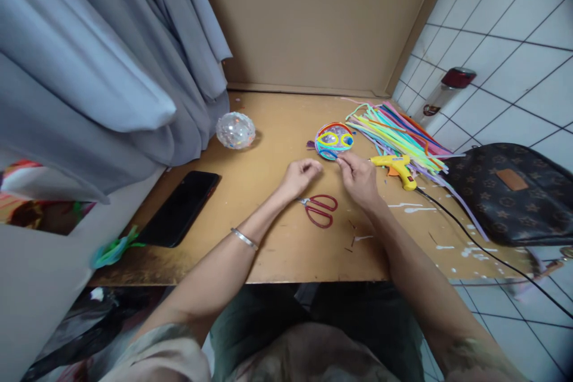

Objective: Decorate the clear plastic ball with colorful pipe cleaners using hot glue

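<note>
A clear ball decorated with coloured pipe cleaners (pixel 333 141) sits on the wooden table, with yellow rings, a red arc and teal strips on it. My right hand (pixel 359 179) is just in front of it, thumb and finger pinched at the end of a short blue pipe cleaner (pixel 329 156) along the ball's lower edge. To the left, my left hand (pixel 302 178) is closed with fingers curled together; what it holds, if anything, is too small to make out. Red-handled scissors (pixel 321 210) lie between my forearms, their blades partly hidden by my left hand.
A yellow glue gun (pixel 396 168) with a black cord lies right of my hand, beside a pile of pipe cleaners (pixel 403 134). A clear ball (pixel 235 131) and a black phone (pixel 179 209) are at left. A brown bag (pixel 510 203) stands right; a curtain (pixel 111 59) hangs left.
</note>
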Tool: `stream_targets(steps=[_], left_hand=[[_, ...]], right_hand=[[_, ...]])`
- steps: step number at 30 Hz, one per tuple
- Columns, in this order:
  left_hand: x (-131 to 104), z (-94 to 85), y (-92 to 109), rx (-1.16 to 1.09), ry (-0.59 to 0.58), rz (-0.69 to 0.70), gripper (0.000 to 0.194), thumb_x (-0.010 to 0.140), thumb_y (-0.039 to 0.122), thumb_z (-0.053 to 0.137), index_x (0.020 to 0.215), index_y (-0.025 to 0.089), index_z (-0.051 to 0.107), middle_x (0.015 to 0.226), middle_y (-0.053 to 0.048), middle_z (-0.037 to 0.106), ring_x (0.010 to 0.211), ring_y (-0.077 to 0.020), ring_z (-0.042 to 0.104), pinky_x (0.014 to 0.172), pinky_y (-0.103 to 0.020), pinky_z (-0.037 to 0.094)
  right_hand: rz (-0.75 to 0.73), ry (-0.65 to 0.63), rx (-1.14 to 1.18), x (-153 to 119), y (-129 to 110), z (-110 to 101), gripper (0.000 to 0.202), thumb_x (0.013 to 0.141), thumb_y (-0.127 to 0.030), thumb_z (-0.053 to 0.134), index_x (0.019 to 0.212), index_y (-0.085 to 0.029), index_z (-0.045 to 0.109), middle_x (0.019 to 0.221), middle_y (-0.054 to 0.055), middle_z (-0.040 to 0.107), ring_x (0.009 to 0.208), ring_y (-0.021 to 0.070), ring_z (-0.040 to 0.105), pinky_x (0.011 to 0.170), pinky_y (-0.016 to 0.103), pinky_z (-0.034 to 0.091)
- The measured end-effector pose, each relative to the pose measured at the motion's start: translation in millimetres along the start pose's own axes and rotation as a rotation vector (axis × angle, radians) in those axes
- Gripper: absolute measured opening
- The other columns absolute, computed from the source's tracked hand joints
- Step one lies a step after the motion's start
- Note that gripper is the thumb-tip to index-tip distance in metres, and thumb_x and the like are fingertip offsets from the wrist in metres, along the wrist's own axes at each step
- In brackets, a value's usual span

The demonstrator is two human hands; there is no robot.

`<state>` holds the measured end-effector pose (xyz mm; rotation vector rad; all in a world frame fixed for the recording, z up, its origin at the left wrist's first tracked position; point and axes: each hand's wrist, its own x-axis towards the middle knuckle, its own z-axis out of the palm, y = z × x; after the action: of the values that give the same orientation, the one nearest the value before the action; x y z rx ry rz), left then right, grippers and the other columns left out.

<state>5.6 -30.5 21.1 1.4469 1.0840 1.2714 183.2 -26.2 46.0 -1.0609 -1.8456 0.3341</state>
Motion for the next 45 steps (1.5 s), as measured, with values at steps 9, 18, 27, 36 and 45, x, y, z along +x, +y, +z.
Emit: stream_targets(steps=[9,18,27,36,45], left_hand=[[2.8,-7.4,-3.7,0.420,0.167,0.363,0.023,0.096,0.028,0.055,0.093,0.016,0.073,0.081,-0.005,0.070,0.075,-0.0153,0.061,0.074,-0.027,0.048],[2.4,-7.1,-10.1,0.731,0.067,0.463,0.025,0.094,0.021,0.051,0.080,0.015,0.071,0.073,-0.006,0.067,0.064,-0.0138,0.057,0.065,-0.025,0.043],[2.7,-6.1,-7.5,0.598,0.115,0.295,0.021,0.083,0.020,0.055,0.062,0.016,0.059,0.056,0.002,0.052,0.054,-0.0098,0.043,0.059,-0.024,0.035],[8.2,-17.3,3.9,0.347,0.307,0.021,0.017,0.082,0.018,0.056,0.066,0.015,0.062,0.056,0.005,0.051,0.054,-0.0098,0.045,0.058,-0.022,0.038],[0.2,-5.7,-3.8,0.506,-0.045,0.485,0.032,0.099,0.037,0.052,0.084,0.016,0.071,0.078,-0.004,0.065,0.073,-0.0141,0.058,0.072,-0.026,0.047]], right_hand=[[-0.160,-0.066,-0.432,-5.0,4.5,1.8,0.029,0.100,-0.027,0.045,0.094,-0.020,0.072,0.085,0.009,0.078,0.073,0.0229,0.069,0.064,0.030,0.038],[-0.091,-0.156,-0.424,-7.1,1.8,5.1,0.033,0.101,-0.032,0.042,0.092,-0.020,0.072,0.081,0.009,0.076,0.070,0.0219,0.066,0.063,0.030,0.035],[-0.038,-0.181,-0.292,-12.0,-1.2,13.6,0.034,0.100,-0.036,0.043,0.096,-0.021,0.074,0.089,0.009,0.077,0.077,0.0223,0.068,0.070,0.029,0.042],[0.114,-0.197,-0.153,-4.8,-1.9,5.1,0.031,0.094,-0.038,0.049,0.092,-0.021,0.075,0.079,0.006,0.074,0.076,0.0229,0.066,0.070,0.030,0.044],[0.164,-0.185,0.067,-2.9,3.8,8.6,0.027,0.086,-0.040,0.056,0.079,-0.019,0.071,0.072,0.003,0.070,0.068,0.0176,0.059,0.067,0.029,0.042]])
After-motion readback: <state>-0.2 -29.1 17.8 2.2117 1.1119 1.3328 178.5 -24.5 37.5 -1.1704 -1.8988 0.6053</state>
